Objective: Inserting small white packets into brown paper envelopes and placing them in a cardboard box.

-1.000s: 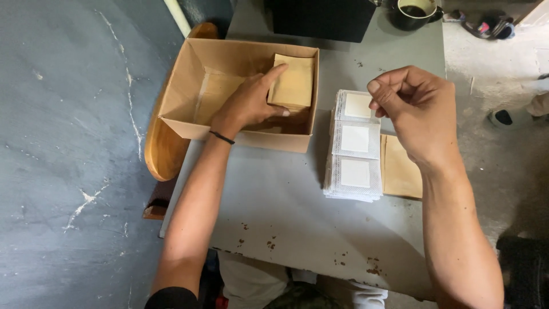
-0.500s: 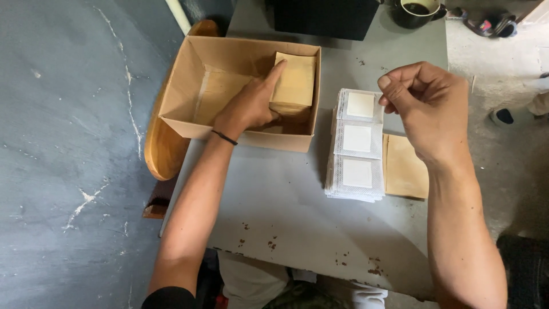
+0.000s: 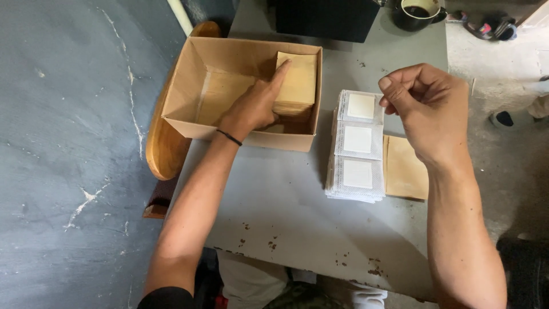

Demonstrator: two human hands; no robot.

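Note:
My left hand reaches into an open cardboard box and presses against a stack of tan paper packets leaning at the box's right side, index finger stretched up along the top packet. My right hand hovers above the table to the right, fingers curled loosely with the thumb against them, nothing visible in it. Under and left of it lies a stack of white strips, each with three square pads. A tan envelope lies flat beside that stack.
The grey table has chipped paint near its front edge. A dark box and a black mug stand at the back. A round wooden piece sticks out under the cardboard box. Grey floor lies to the left.
My left hand has shifted on the tan stack, its index finger now pointing up along it. My right hand stays hovering over the white strips.

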